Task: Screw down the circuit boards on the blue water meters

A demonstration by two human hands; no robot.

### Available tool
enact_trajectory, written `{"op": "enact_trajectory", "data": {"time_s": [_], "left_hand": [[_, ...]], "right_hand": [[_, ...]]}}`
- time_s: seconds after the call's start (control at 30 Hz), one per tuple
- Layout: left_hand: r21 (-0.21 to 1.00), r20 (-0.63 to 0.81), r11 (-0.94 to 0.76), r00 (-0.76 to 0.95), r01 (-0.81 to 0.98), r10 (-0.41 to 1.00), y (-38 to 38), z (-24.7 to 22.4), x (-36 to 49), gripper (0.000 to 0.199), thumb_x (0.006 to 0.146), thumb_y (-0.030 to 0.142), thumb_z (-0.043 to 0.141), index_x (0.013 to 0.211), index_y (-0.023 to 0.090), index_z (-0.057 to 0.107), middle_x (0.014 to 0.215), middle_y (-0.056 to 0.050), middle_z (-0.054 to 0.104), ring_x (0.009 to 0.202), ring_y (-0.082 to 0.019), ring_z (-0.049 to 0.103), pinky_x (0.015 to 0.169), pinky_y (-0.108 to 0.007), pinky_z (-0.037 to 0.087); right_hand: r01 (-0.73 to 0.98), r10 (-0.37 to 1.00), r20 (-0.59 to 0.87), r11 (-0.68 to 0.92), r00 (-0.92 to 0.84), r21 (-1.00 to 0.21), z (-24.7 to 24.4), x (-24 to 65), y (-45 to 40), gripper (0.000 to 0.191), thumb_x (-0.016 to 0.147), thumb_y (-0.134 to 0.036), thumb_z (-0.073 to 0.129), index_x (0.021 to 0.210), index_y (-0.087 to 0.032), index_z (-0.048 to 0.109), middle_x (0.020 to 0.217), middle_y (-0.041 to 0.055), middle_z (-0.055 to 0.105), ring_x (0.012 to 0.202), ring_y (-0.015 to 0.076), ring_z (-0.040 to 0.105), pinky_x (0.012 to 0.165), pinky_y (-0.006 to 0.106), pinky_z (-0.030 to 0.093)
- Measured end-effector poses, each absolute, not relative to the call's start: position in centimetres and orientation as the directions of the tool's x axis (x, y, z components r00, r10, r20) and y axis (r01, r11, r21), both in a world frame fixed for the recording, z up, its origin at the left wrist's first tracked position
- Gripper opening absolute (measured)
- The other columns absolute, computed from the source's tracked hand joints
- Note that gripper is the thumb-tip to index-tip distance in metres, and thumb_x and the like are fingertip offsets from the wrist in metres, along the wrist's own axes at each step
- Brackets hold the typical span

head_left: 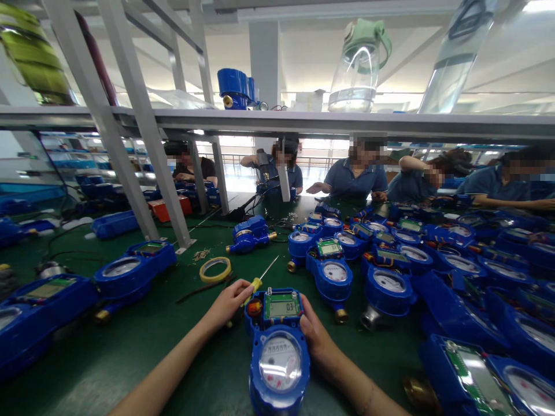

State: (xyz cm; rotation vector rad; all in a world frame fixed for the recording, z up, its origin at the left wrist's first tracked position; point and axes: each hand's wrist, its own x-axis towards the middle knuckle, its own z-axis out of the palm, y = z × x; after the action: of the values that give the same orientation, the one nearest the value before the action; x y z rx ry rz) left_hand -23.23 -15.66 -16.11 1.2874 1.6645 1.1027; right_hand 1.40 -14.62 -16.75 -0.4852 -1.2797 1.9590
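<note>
The left hand (225, 305) is curled closed around a yellow-handled screwdriver (254, 285), its fingers covering part of the handle, while its steel shaft points up and away. The right hand (314, 330) clamps the right edge of a blue water meter (280, 359), its fingers mostly hidden behind the casing. The meter stands between the forearms on a green bench mat (130, 358), its lower end cut off by the frame. Its open top shows a green circuit board (281, 306) and a display reading 03; glare hides much of the dial. Nearby lie a yellow tape roll (215, 269) and many more blue meters (329, 271). Co-workers (355, 173) sit beyond a metal shelf (303, 122).
</note>
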Motion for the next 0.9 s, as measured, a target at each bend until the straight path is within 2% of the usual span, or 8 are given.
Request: {"op": "enact_trajectory", "data": {"time_s": [0.33, 0.53, 0.7, 0.9], "left_hand": [[0.938, -0.048, 0.116, -0.211, 0.327, 0.976, -15.8, -16.2, -23.3, 0.044, 0.068, 0.060, 0.061, 0.086, 0.019, 0.066, 0.069, -0.002, 0.067, 0.068, -0.020, 0.062, 0.058, -0.026, 0.047], [0.929, -0.048, 0.111, -0.181, 0.354, 0.982, -15.7, -16.7, -23.7, 0.046, 0.073, 0.060, 0.058, 0.092, 0.020, 0.065, 0.079, -0.004, 0.069, 0.077, -0.022, 0.064, 0.067, -0.029, 0.050], [0.918, -0.051, 0.103, -0.145, 0.383, 0.988, -15.4, -17.3, -24.1, 0.047, 0.076, 0.061, 0.054, 0.097, 0.020, 0.063, 0.093, -0.005, 0.070, 0.087, -0.023, 0.065, 0.075, -0.030, 0.051], [0.912, -0.057, 0.106, -0.134, 0.395, 0.989, -15.2, -17.8, -24.4, 0.049, 0.077, 0.062, 0.053, 0.100, 0.019, 0.062, 0.096, -0.005, 0.071, 0.089, -0.023, 0.065, 0.078, -0.031, 0.050]], "right_hand": [[-0.382, 0.734, 0.110, -0.215, -0.670, -0.899, -16.8, 1.3, -14.5, 0.079, 0.073, -0.066, 0.071, 0.132, -0.025, 0.039, 0.131, 0.0126, 0.053, 0.127, 0.0333, 0.045, 0.109, 0.049, 0.030], [-0.400, 0.707, 0.165, -0.178, -0.688, -0.899, -17.3, 1.2, -13.9, 0.078, 0.074, -0.065, 0.070, 0.131, -0.024, 0.038, 0.131, 0.0139, 0.053, 0.127, 0.0327, 0.045, 0.109, 0.049, 0.030], [-0.369, 0.730, 0.094, -0.226, -0.677, -0.901, -17.1, 1.3, -14.2, 0.082, 0.072, -0.067, 0.071, 0.133, -0.025, 0.037, 0.132, 0.0136, 0.052, 0.128, 0.0329, 0.044, 0.109, 0.050, 0.029], [-0.363, 0.719, 0.108, -0.210, -0.686, -0.908, -16.9, 1.4, -14.2, 0.084, 0.071, -0.068, 0.071, 0.133, -0.023, 0.035, 0.136, 0.0147, 0.048, 0.127, 0.0334, 0.045, 0.109, 0.050, 0.029]]}}
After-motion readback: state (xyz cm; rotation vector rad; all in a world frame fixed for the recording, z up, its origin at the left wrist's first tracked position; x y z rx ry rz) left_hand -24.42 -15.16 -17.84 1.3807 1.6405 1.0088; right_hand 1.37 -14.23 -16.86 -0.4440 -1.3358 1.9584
